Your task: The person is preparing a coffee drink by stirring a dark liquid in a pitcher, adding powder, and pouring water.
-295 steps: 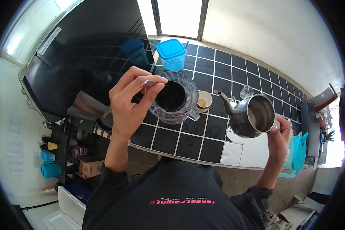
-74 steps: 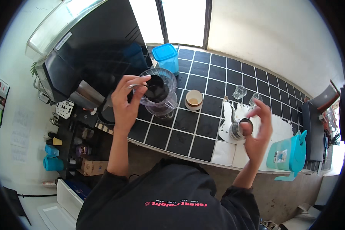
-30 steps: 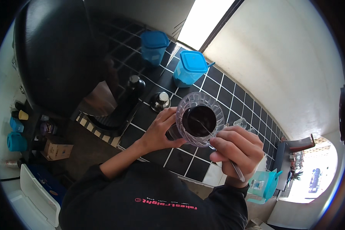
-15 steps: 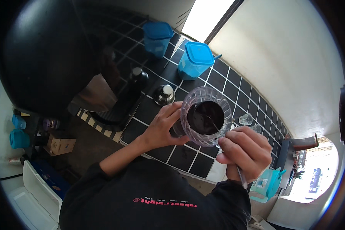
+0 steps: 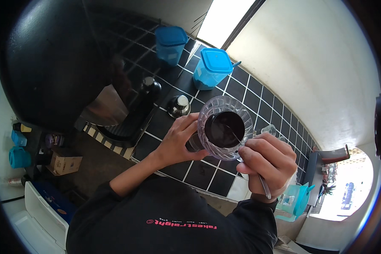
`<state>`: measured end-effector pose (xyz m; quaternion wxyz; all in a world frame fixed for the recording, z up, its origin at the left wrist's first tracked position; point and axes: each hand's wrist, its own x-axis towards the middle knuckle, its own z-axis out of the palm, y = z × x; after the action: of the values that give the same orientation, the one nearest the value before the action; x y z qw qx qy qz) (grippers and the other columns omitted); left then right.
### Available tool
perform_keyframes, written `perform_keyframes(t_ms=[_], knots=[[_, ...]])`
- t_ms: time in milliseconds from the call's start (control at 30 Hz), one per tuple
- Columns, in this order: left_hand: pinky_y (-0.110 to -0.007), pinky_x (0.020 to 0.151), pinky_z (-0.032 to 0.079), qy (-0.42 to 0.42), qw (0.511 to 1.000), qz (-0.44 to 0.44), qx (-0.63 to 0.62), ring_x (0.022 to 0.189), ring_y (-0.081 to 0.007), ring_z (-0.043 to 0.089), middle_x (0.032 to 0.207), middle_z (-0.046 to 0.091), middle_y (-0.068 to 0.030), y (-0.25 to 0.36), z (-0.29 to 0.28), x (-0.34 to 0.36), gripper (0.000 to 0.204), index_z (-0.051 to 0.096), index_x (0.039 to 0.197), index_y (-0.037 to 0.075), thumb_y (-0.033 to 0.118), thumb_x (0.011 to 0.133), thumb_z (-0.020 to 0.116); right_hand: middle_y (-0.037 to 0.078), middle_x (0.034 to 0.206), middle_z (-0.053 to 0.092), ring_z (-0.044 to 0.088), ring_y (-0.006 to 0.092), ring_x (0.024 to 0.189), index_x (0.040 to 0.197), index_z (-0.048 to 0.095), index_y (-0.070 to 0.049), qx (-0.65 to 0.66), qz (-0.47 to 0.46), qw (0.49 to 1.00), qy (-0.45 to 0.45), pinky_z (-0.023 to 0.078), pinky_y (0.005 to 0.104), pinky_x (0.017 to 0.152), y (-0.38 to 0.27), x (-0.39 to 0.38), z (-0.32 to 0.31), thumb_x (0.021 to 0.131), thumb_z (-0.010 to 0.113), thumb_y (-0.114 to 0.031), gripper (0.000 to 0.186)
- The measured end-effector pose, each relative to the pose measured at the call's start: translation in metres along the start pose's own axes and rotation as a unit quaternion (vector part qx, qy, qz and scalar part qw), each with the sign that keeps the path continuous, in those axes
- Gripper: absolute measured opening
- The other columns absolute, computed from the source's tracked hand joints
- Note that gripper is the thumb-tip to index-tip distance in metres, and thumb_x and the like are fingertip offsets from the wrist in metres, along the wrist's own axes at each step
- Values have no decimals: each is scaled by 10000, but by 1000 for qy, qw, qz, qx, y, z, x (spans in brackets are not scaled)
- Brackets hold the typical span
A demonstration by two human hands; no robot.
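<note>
My left hand (image 5: 180, 142) wraps around the side of a clear patterned glass jug (image 5: 225, 129) filled with dark liquid, holding it above the black tiled counter (image 5: 173, 120). A thin metal spoon (image 5: 252, 163) sits in my right hand (image 5: 269, 163), its bowl end dipped into the dark liquid and its handle sticking out below my fist. Both hands are close together at the jug's rim.
A blue lidded container (image 5: 211, 67) stands behind the jug, with its reflection in the dark panel to the left. A small metal lid or pot (image 5: 179, 106) rests on the counter. A teal plastic jug (image 5: 298, 201) sits at the right. Boxes and bottles lie on the floor at left.
Earlier my left hand stirred while my right hand held and then set down a metal kettle. Now my left hand holds the jug and my right hand has the spoon in it.
</note>
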<state>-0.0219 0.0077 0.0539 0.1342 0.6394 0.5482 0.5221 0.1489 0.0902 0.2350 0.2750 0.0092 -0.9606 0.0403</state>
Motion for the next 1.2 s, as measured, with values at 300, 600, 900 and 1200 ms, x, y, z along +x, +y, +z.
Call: perform_keyframes(t_ms=[300, 600, 900, 1200], knots=[[-476, 1043, 362, 3, 1000, 0, 19, 1215, -364, 476, 1311, 476, -141, -1, 0, 0, 777, 496, 1309, 25, 388, 697, 808, 99, 715, 583, 594, 208, 591, 828, 643, -2, 76, -26, 995, 61, 439, 283, 447, 5, -2, -10, 749, 776, -287, 325], [-491, 1064, 342, -2, 999, -9, 31, 1228, -375, 463, 1310, 475, -158, -1, 0, -1, 774, 508, 1295, 21, 389, 688, 815, 74, 719, 583, 589, 199, 588, 829, 643, -21, 72, 8, 996, 46, 434, 283, 457, 12, -5, -1, 713, 784, -250, 293], [-499, 1075, 323, -1, 1000, -4, 28, 1229, -367, 463, 1301, 483, -150, 2, 1, 1, 760, 509, 1290, 27, 393, 696, 811, 63, 706, 567, 584, 197, 590, 791, 615, -29, 25, 20, 999, 32, 436, 292, 463, 4, -5, -5, 731, 769, -255, 280], [-501, 1080, 311, 0, 999, 0, 45, 1228, -357, 472, 1301, 481, -147, 4, -1, 1, 758, 508, 1289, 28, 401, 703, 811, 62, 698, 555, 566, 196, 572, 783, 609, -33, 30, -5, 998, 61, 427, 299, 461, 7, -1, 2, 743, 757, -264, 277]])
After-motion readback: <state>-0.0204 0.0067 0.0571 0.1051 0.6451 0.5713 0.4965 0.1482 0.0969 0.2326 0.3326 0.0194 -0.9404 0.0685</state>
